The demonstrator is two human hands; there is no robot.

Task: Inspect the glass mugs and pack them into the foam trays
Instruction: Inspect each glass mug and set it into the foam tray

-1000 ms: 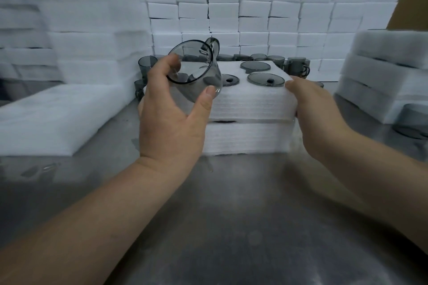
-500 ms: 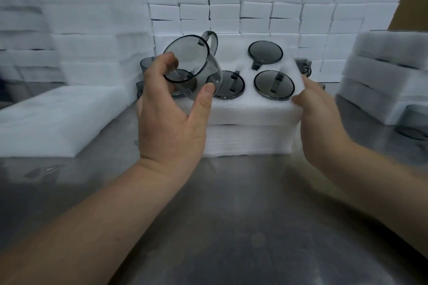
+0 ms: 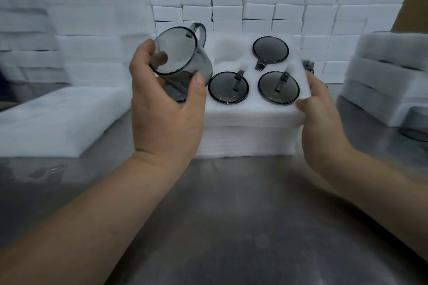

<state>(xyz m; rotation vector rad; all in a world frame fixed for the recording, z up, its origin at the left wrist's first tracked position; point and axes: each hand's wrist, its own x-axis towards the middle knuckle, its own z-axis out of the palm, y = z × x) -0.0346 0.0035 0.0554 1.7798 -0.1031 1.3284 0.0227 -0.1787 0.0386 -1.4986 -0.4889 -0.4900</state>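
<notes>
My left hand [image 3: 165,113] grips a smoky grey glass mug [image 3: 180,55], tilted with its mouth toward me and its handle up at the back. A white foam tray [image 3: 254,113] is tipped up toward me on a stack of foam. My right hand [image 3: 317,109] holds its right front corner. Three grey mugs sit in its pockets: front middle [image 3: 228,87], front right [image 3: 278,87] and back right [image 3: 270,50]. A back pocket [image 3: 228,50] is empty. The held mug hides the tray's left side.
Stacks of white foam trays [image 3: 278,0] wall the back, a flat foam pile [image 3: 58,120] lies at the left and another stack [image 3: 389,71] at the right. A loose grey mug [image 3: 414,125] sits at the far right. The metal table [image 3: 231,215] stretches toward me.
The foam tray's far edge has tilted up toward me, so its mugs now show from above. My right hand has slid down to the tray's front right corner. My left hand keeps the mug.
</notes>
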